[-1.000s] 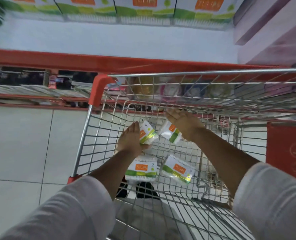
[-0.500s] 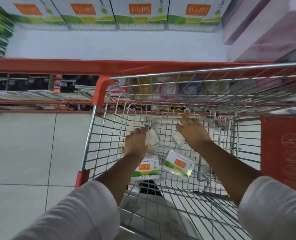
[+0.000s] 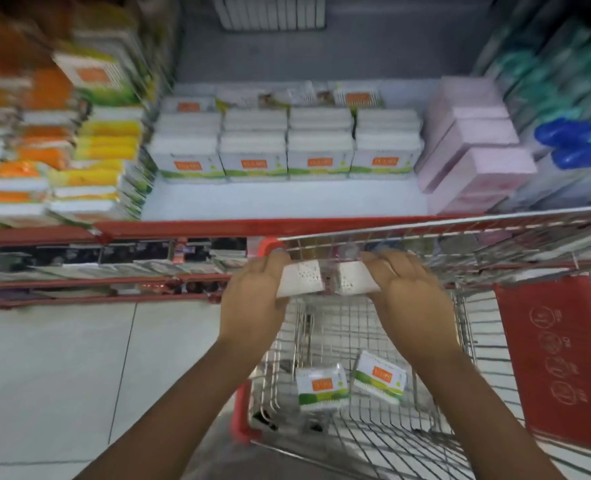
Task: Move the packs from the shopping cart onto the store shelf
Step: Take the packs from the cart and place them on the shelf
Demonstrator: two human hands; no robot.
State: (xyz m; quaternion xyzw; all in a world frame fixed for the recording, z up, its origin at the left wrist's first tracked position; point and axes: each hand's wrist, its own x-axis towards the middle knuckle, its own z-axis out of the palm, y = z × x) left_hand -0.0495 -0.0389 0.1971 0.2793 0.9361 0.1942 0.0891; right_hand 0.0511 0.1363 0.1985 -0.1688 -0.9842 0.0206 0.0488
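Observation:
My left hand [image 3: 252, 299] grips a white pack [image 3: 302, 280] and my right hand [image 3: 408, 296] grips a second white pack [image 3: 352, 280]. Both packs are held side by side at the height of the cart's far rim [image 3: 425, 225]. Two more packs, white with a green band and an orange label, lie on the wire floor of the shopping cart: one [image 3: 321, 386] in the middle and one [image 3: 380, 377] to its right. Beyond the cart, the store shelf [image 3: 280, 200] carries rows of the same packs [image 3: 287, 157], with a bare white strip in front of them.
Orange and yellow packs [image 3: 89, 161] fill the shelf's left part. Pink boxes [image 3: 467, 147] and blue-capped bottles [image 3: 571, 140] stand on the right. A red shelf edge [image 3: 183, 228] runs across below. The cart's red child-seat flap [image 3: 560, 355] is at right. Tiled floor [image 3: 62, 375] lies left.
Both hands have risen from the cart's floor to its far rim, each with a pack in it. The view has tilted up, so the shelf is now in sight.

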